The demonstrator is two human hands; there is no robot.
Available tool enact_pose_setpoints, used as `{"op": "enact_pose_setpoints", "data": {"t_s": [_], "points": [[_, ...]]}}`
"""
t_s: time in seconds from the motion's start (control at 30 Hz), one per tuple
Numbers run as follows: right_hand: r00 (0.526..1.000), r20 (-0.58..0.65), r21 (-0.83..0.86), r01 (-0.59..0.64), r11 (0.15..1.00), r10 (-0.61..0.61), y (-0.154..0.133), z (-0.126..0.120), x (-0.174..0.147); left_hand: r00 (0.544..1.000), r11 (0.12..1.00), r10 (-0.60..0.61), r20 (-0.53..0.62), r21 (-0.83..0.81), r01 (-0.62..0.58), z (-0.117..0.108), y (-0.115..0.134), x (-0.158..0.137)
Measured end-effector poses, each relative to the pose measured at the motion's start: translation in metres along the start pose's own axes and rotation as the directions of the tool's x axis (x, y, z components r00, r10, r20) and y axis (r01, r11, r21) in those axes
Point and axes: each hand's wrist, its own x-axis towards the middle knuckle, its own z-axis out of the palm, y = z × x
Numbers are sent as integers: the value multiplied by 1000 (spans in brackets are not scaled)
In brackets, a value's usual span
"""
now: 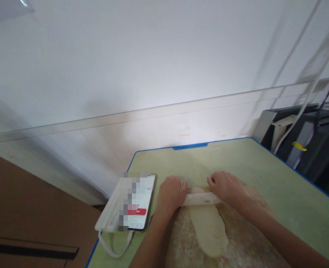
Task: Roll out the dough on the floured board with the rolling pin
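A pale rolling pin (200, 199) lies crosswise over a long flat piece of dough (211, 230). My left hand (172, 191) is closed around the pin's left end, and my right hand (225, 184) grips its right end. Most of the dough stretches from the pin toward me, with a small part showing beyond it. Under the dough is a worn brown board (245, 238) with whitish marks, partly covered by my forearms.
A green table (220, 156) with a blue edge carries the board. Left of my left hand lie a lit phone (139, 219) and a white power bank (111, 212) with a white cable (115, 256). A white wall stands behind; dark equipment (318, 149) with cables is at right.
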Motion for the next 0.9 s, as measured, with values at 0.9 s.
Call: {"op": "enact_pose_setpoints", "data": {"t_s": [0.9], "points": [[980,-32,-82,195,977,-198,0,-7,-50,989,997,80,-125,3,-80,-1,8,-49]]}}
